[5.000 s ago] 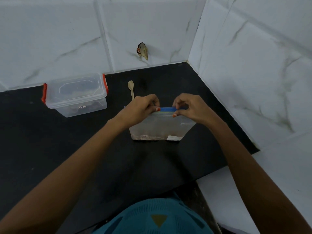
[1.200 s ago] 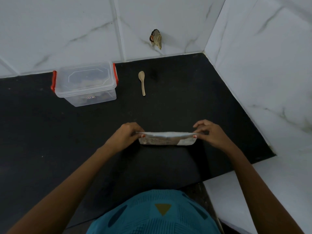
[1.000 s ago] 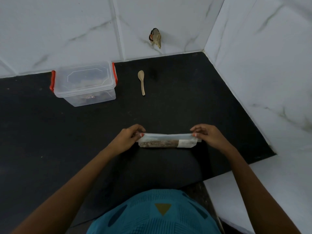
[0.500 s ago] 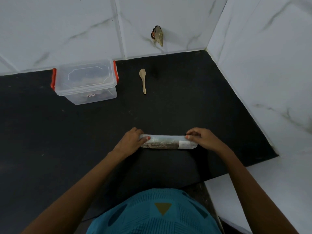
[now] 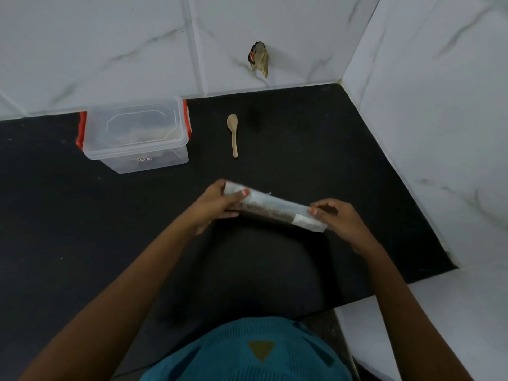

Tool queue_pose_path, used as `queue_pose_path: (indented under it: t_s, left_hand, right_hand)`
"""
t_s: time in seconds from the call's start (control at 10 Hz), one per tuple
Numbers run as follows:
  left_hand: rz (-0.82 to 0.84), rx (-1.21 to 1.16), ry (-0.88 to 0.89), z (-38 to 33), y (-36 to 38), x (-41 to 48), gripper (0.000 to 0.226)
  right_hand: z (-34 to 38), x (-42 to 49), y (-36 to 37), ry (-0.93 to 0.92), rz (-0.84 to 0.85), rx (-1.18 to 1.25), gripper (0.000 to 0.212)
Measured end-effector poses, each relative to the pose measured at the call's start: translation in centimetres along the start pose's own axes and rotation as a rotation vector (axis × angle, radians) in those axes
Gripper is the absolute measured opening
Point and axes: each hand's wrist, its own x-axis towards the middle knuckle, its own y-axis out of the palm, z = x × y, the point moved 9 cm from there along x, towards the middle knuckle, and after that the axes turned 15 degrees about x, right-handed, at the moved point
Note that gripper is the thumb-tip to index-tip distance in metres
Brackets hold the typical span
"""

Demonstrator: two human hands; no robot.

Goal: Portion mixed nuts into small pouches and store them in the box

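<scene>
Lifted off the surface since the last frame, the rolled pouch now tilts between both hands, far end at left. Left hand has its grip closed round that end; right hand pinches the near right end. It looks light, soft and slick, so holding both ends seems wise. Beyond lie the spoon and closed box.

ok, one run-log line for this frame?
left hand: grips rolled pouch | right hand: grips other end | box: lid on | spoon: on counter
</scene>
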Motion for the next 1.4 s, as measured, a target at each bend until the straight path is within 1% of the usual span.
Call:
queue_pose_path:
  t_s: [0.1,0.2,0.3,0.4,0.5,0.6,0.7,0.9,1.0,1.1,1.2,1.3,1.4]
  left_hand:
    - [-0.013,-0.273,-0.016,-2.0,-0.1,2.5,0.029]
    - [-0.070,-0.418,-0.023,-3.4,-0.3,5.5,0.036]
    - [-0.118,-0.547,-0.021,-4.4,-0.1,8.4,0.019]
    - [-0.185,-0.594,-0.076,-4.8,-0.3,11.4,0.016]
    - [-0.228,-0.527,-0.101,-5.7,-0.9,14.2,0.027]
    - [-0.277,-0.321,-0.073,-7.6,-1.8,16.7,0.038]
    - [-0.345,-0.118,-0.042,-9.3,-2.9,19.0,0.041]
    - [-0.411,0.194,0.010,-10.9,-4.4,22.9,0.036]
    - [-0.455,0.363,0.034,-11.0,-5.0,23.7,0.032]
    - [-0.516,0.430,0.054,-11.1,-5.2,24.0,0.040]
    - [-0.550,0.440,0.065,-11.2,-5.1,23.6,0.049]
    - [-0.581,0.489,0.084,-11.5,-5.1,23.0,0.046]
    - [-0.621,0.523,0.111,-12.1,-5.2,21.9,0.038]
  right_hand:
    - [0.5,1.1,-0.5,0.021,-0.086,0.142,0.004]
    - [0.6,2.3,-0.3,0.067,-0.120,0.212,0.010]
    - [0.6,3.9,0.3,0.084,-0.131,0.270,0.015]
    - [0.6,5.9,1.1,0.102,-0.116,0.279,0.024]
    - [0.3,8.0,1.8,0.138,-0.136,0.304,0.024]
    - [0.3,10.3,2.2,0.148,-0.177,0.290,0.019]
    - [0.3,12.6,2.5,0.159,-0.190,0.284,0.014]
    - [1.2,15.9,2.3,0.102,-0.214,0.146,0.005]
    - [1.5,16.5,2.6,0.091,-0.214,0.060,0.011]
    - [2.2,16.3,2.8,0.078,-0.228,-0.094,0.016]
    - [3.2,16.1,2.7,0.048,-0.257,-0.243,0.022]
    - [3.2,16.4,2.8,0.074,-0.233,-0.186,0.025]
    - [3.3,16.5,3.0,0.047,-0.227,-0.103,0.024]
